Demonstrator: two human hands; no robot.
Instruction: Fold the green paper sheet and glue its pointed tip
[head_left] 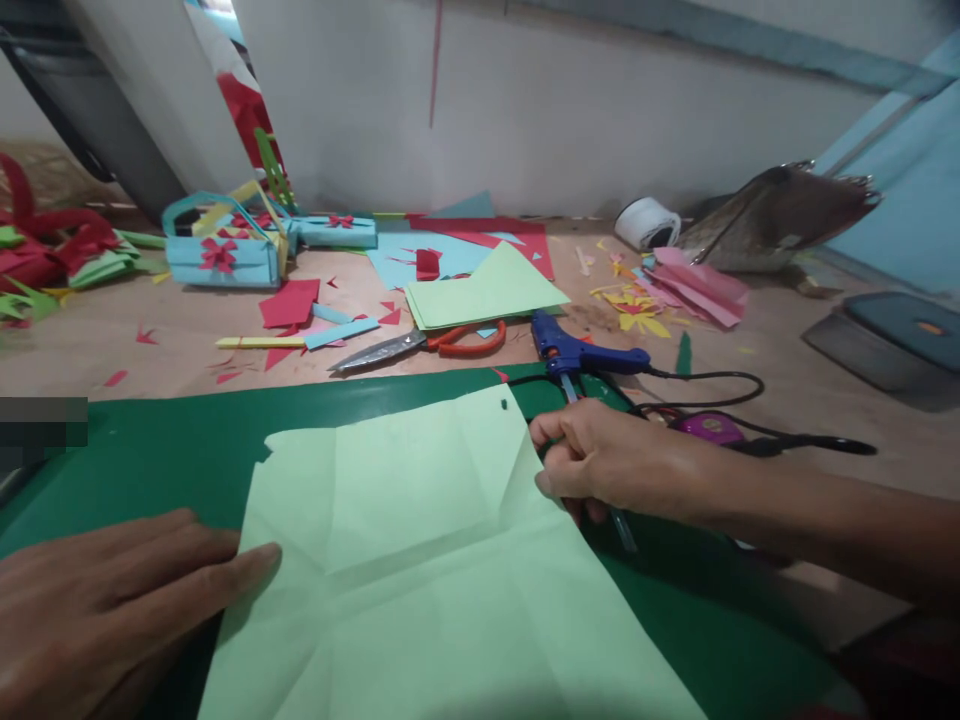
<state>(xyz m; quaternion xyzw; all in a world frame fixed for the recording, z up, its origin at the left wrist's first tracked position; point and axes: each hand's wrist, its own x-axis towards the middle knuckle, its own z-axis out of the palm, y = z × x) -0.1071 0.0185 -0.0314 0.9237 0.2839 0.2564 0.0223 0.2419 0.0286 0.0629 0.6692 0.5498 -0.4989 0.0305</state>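
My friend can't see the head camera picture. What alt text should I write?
A creased light green paper sheet lies on a green mat, the left hand on its left edge, the right hand at its right. Beyond are scissors, a blue glue gun and a blue paper purse with a red bow.

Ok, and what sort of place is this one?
Probably a papercraft workspace, whether at home or in a small workshop: there are orange-handled scissors, a blue glue gun and a light-blue paper bag with a red bow.

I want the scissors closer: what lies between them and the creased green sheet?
The head view shows a tabletop strip, then green mat, up to the creased sheet.
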